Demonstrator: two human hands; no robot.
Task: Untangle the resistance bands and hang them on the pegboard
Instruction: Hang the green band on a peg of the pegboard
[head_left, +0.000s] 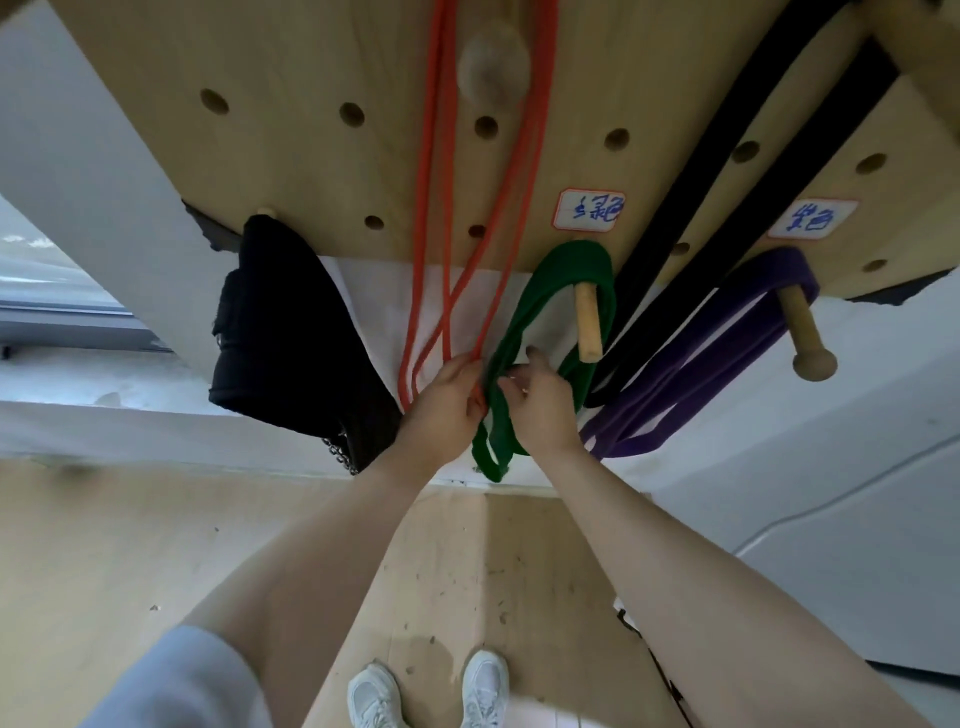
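both hands (488, 402) on green band (524, 317) — orange band (470, 280) alongside

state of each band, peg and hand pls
green band: hung on a peg, both hands on it
green's peg: loaded
orange band: hanging, touching left hand
black band: hanging
purple band: hung on a peg
purple's peg: loaded
left hand: grip on green band
right hand: grip on green band
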